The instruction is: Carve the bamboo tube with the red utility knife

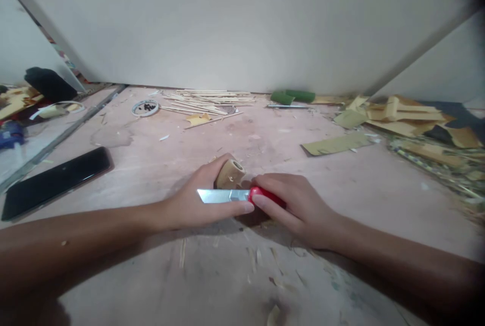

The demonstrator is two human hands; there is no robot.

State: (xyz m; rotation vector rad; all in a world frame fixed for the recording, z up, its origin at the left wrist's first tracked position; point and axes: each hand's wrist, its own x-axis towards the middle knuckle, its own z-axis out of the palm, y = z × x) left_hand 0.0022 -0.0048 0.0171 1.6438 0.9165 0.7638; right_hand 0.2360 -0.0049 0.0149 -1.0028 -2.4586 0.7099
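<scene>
My left hand (204, 192) is closed around a short tan tube (228, 175), which looks like a piece of bamboo; its hollow end faces up and to the right. In my right hand (293, 202) is a knife (223, 195) with a red handle and a flat, slanted steel blade. The blade points left and lies across the near side of the tube, above my left palm. My left thumb reaches along below the blade, its tip close to the red handle. Whether the edge touches the tube, I cannot tell.
A black phone (56, 182) lies at the left. Thin sticks (208, 101) and a round white lid (145, 108) with dark bits are at the back. Green tube pieces (291, 96), a sandpaper-like strip (337, 144) and folded tan paper (409, 113) lie right. Shavings litter the front.
</scene>
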